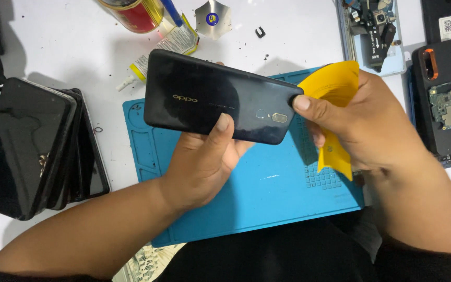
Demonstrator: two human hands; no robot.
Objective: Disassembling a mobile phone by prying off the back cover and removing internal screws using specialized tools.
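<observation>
Overhead: left hand (199,164) grips glossy black smartphone (220,96) back-up, steadying it over blue silicone mat (267,193); right hand (366,125) pinches thin yellow plastic pry card (335,89) at its right edge.

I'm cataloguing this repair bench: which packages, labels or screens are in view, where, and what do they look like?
Can: top left, round, red and gold.
Glue tube: beside the can, yellow and white, crumpled.
Label: top right, small white square on a black cover.
Stacked phones: left edge, dark glossy screens, off.
Dark phone: held in both hands, back facing up.
</observation>
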